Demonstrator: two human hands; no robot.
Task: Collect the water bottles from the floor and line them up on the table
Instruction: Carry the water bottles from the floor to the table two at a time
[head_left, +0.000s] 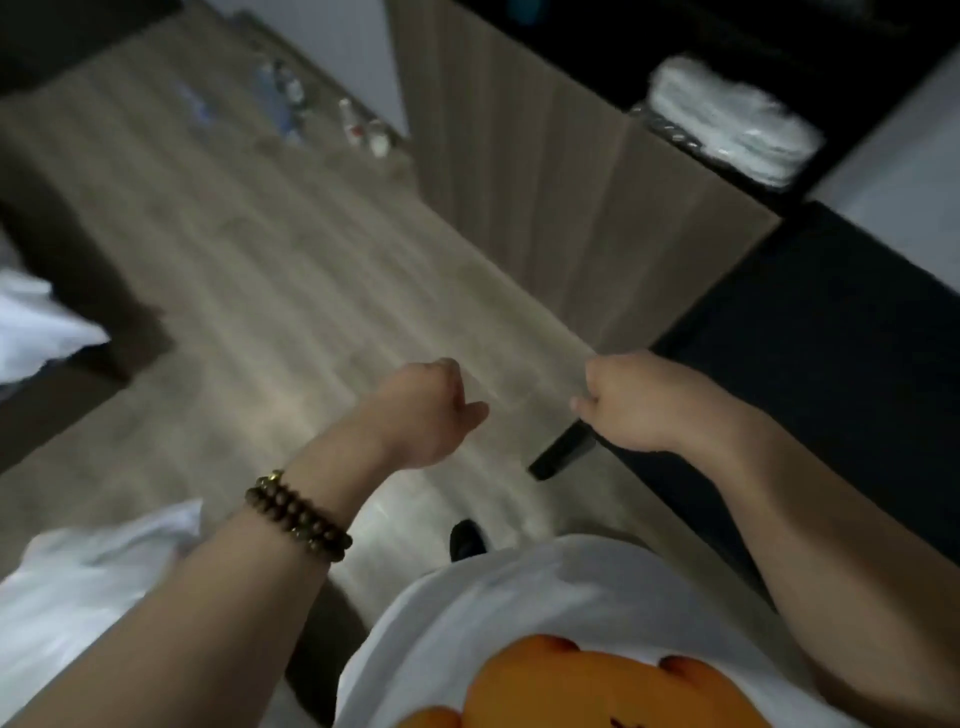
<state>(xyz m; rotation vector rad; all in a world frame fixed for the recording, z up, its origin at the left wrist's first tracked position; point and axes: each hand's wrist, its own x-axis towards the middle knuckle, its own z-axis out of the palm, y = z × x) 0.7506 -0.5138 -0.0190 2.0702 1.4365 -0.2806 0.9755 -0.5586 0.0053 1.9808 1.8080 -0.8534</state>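
Left hand (427, 410) and right hand (635, 401) hover curled into empty fists over the floor (249, 270), blurred water bottles (357, 124) lying well ahead.

The pale plank floor (249, 270) carries a blurred cluster of water bottles (322, 109) at the far end, beside the wall (358, 47). A dark worktop (831, 338) runs along the right.
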